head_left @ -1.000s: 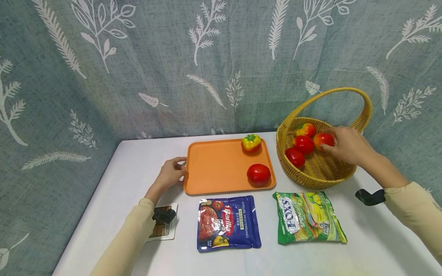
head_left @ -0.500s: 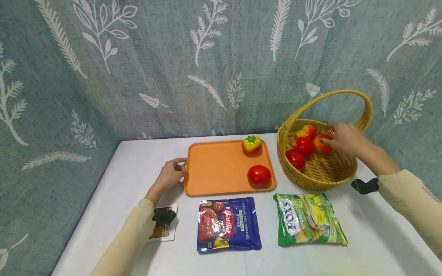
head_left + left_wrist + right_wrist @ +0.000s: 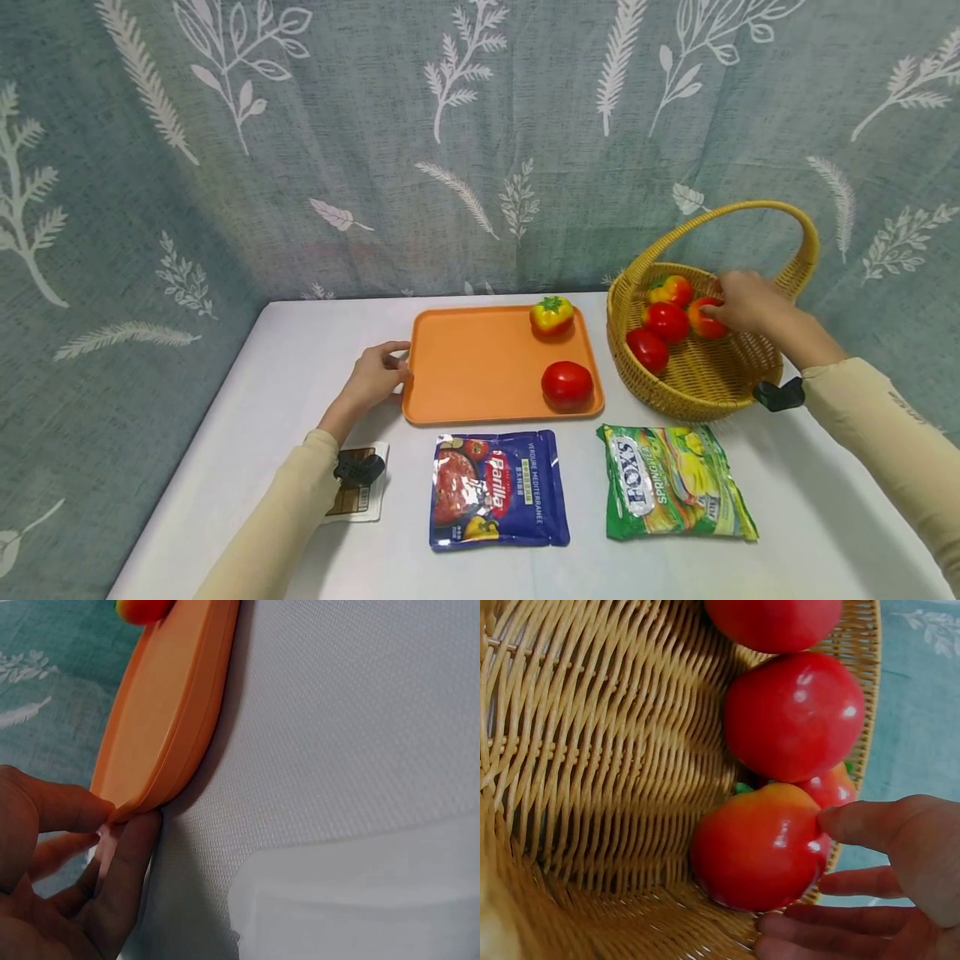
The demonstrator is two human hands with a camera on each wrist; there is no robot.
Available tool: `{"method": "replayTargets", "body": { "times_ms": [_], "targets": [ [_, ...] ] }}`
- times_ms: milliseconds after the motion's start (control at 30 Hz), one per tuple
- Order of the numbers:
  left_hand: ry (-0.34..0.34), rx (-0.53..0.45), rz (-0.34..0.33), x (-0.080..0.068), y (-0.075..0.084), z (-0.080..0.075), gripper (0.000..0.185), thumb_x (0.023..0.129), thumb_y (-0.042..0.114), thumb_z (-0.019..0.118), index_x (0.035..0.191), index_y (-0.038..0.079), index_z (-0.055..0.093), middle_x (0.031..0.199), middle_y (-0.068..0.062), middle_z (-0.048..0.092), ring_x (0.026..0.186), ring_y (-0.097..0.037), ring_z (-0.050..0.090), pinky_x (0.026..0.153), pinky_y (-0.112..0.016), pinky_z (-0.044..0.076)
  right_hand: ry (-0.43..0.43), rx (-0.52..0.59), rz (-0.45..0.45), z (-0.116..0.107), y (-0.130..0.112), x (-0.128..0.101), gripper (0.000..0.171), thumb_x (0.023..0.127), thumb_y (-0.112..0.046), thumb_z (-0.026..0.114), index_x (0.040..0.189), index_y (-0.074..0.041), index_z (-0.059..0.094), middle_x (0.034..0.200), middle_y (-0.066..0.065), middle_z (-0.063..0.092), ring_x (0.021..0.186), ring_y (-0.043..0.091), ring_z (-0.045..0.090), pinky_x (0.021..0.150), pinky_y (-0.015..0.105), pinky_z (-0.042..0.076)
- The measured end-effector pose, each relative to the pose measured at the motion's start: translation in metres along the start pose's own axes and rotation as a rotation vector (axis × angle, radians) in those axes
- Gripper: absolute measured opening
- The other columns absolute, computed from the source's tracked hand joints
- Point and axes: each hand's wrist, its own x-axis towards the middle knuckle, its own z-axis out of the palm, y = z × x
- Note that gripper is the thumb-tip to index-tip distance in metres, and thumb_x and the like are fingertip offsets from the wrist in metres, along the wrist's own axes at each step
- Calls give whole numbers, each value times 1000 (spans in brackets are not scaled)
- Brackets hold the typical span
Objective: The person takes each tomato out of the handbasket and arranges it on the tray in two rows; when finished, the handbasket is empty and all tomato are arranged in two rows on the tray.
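My left hand (image 3: pixel 377 372) pinches the left rim of an orange tray (image 3: pixel 472 362) between thumb and fingers. In the left wrist view the thumb lies on top of the tray's rim. Over the wicker basket (image 3: pixel 750 362), my right hand (image 3: pixel 750 300) reaches in at a red-and-yellow bell pepper (image 3: pixel 757 847). The thumb touches that pepper's side in the right wrist view, and the fairly straight fingers lie along its other side; a firm hold cannot be made out. The basket also holds several red fruits, such as this smooth one (image 3: pixel 795 716).
On the tray lie a yellow-and-red bell pepper (image 3: pixel 552 317) and a red round fruit (image 3: pixel 567 385). In front are a blue Barilla pouch (image 3: pixel 498 492) and a green candy bag (image 3: pixel 678 483). A flat packet (image 3: pixel 358 492) sits under the left wrist. The basket handle (image 3: pixel 720 212) arches high.
My right hand stays at the pepper, its thumb shifting slightly up and back while the forearm swings left. The left hand and tray keep their places. The view drifts slightly.
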Motion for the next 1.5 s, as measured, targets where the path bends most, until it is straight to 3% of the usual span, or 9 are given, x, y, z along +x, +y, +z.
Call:
{"method": "replayTargets", "body": {
  "times_ms": [133, 300, 467, 767, 1000, 1233, 1500],
  "targets": [
    [-5, 4, 7, 0, 1, 1, 55, 94, 0, 56, 147, 2, 47, 104, -18, 61, 91, -28, 62, 66, -35, 63, 7, -8, 2, 4, 5, 3, 41, 94, -23, 69, 108, 14, 60, 84, 19, 60, 70, 29, 53, 59, 40, 47],
    [2, 6, 11, -1, 2, 1, 55, 93, -1, 56, 147, 2, 47, 103, -18, 60, 90, -28, 62, 65, -36, 63, 33, -8, 1, 7, 6, 4, 52, 90, -26, 74, 117, 16, 59, 103, 30, 64, 81, 36, 59, 68, 51, 52],
    [-1, 3, 6, 0, 1, 1, 56, 93, -2, 56, 147, 2, 47, 103, -18, 60, 90, -28, 62, 65, -36, 63, 41, 6, -19, 10, 8, 6, 51, 87, -21, 77, 120, 14, 61, 114, 34, 61, 96, 45, 60, 77, 57, 51],
    [6, -7, -6, -1, 2, 1, 56, 93, -3, 55, 148, 4, 47, 104, -18, 60, 91, -29, 62, 64, -36, 63, 84, -3, -99, 15, 16, 4, 51, 80, -18, 83, 119, 9, 66, 122, 34, 59, 100, 47, 58, 81, 58, 48],
    [6, -7, -10, -2, 3, 2, 57, 92, -3, 55, 148, 5, 47, 104, -18, 59, 91, -28, 62, 64, -36, 63, 87, 21, -150, 19, 21, 2, 54, 75, -16, 86, 119, 7, 64, 104, 29, 64, 91, 42, 58, 76, 56, 49],
    [3, -7, -9, -2, 3, 4, 56, 93, -3, 54, 148, 5, 47, 104, -17, 59, 92, -28, 61, 64, -36, 63, 112, 4, -187, 24, 24, 0, 57, 73, -9, 85, 120, 12, 62, 106, 30, 63, 96, 45, 58, 81, 61, 49],
    [6, -5, -8, 0, 1, 3, 57, 92, -3, 56, 147, 5, 47, 104, -18, 59, 91, -28, 62, 64, -36, 63, 170, -17, -152, 17, 13, -11, 62, 78, -24, 82, 129, 4, 60, 104, 26, 53, 92, 40, 51, 72, 52, 48]
  ]
}}
